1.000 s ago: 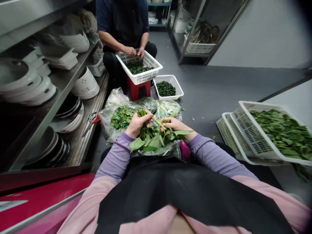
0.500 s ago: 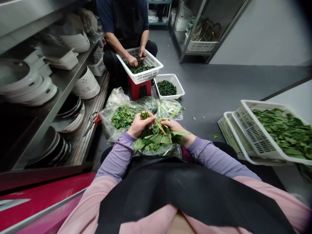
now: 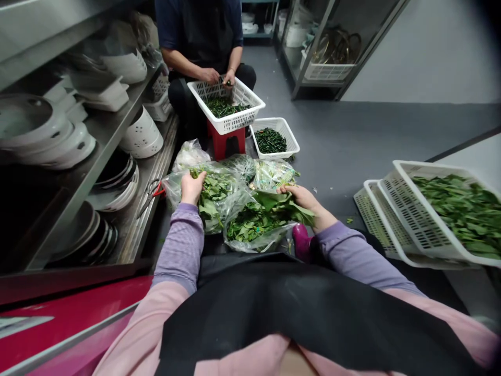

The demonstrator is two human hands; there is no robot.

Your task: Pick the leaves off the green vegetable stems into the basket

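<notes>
My left hand [image 3: 191, 187] is closed around leafy green stems [image 3: 197, 173], their cut ends showing above the fingers and leaves hanging to the right. To the right, my right hand [image 3: 303, 201] pinches more leafy greens [image 3: 287, 206], with broad leaves drooping below the fingers. Between my hands lies an open clear plastic bag [image 3: 250, 243] of greens. Behind it, another clear bag [image 3: 230, 183] of greens spreads under and beside my left hand. Bundled green stalks [image 3: 270, 175] in plastic lie just beyond my right hand.
Opposite, a person handles dark green peppers over a white basket [image 3: 227, 125] on a red stool [image 3: 225, 143]. Another pepper basket [image 3: 293, 149] stands on the floor. Right are stacked baskets [image 3: 407, 209] with leaves; left are a dish shelf [image 3: 133, 230] and red-handled scissors [image 3: 151, 196].
My hands have moved apart, left hand leftward and right hand rightward, each with greens. The bag between them now shows. The other person's hands have risen from the peppers to the basket's rim.
</notes>
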